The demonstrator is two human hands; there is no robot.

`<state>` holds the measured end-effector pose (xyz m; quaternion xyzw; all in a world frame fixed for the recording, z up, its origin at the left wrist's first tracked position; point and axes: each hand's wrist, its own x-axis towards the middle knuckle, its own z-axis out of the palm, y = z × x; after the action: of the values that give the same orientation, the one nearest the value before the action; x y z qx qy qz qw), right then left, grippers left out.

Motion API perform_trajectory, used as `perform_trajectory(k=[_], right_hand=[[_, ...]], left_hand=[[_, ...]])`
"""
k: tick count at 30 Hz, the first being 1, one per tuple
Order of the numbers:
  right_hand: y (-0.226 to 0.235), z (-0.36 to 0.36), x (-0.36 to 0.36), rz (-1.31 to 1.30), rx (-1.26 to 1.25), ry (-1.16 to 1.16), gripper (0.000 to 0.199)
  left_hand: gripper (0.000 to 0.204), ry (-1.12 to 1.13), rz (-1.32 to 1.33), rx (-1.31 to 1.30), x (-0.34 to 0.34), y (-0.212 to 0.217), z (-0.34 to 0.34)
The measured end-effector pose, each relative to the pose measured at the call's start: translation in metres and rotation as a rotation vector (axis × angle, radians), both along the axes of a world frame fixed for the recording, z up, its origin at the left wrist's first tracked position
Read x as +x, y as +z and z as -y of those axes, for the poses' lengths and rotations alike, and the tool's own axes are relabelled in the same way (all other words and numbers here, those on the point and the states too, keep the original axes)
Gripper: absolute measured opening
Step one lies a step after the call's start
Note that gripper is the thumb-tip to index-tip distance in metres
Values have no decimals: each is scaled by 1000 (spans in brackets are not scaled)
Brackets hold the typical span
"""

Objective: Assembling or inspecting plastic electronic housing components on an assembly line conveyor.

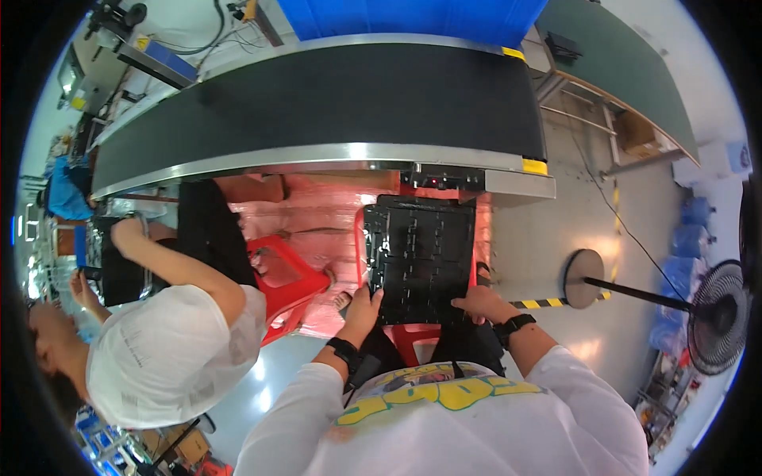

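A black plastic tray with moulded compartments lies above my lap, its far end close to the conveyor's front edge. My left hand grips its near left corner, the thumb resting on top. At the near right edge, my right hand holds the tray with the thumb over the rim. The undersides of both grips are hidden. The tray looks glossy, and I cannot make out anything lying in its compartments. Each of my wrists wears a black band.
A black conveyor belt with metal edges runs across in front. Behind it stands a blue bin. To the left, a co-worker in a white shirt sits near a red stool, handling something black. A fan stands at right.
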<state>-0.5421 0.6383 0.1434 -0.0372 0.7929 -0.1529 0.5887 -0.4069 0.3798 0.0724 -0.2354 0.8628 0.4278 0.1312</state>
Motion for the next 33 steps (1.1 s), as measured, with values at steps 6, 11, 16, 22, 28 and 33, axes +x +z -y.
perform_trajectory(k=[6,11,16,22,28,33], right_hand=[[19,8,-2,-22,58,-70,48],[-34,-22,12,-47,-81,-75,48],[-6,-7,-7,119,-60,-81,55],[-34,-40,-31,270,-267,67,64],[-84,-176,22,85,-390,-317,58],[-103,-260,152,-63,219,-360,49]], left_hand=[[44,-108,253,239,-4,19,11],[51,-127,370,133,12,-15,7],[51,48,487,256,9,8,9],[44,335,748,446,-27,69,1],[41,-9,824,134,-32,61,32],[34,36,834,244,-28,43,41]])
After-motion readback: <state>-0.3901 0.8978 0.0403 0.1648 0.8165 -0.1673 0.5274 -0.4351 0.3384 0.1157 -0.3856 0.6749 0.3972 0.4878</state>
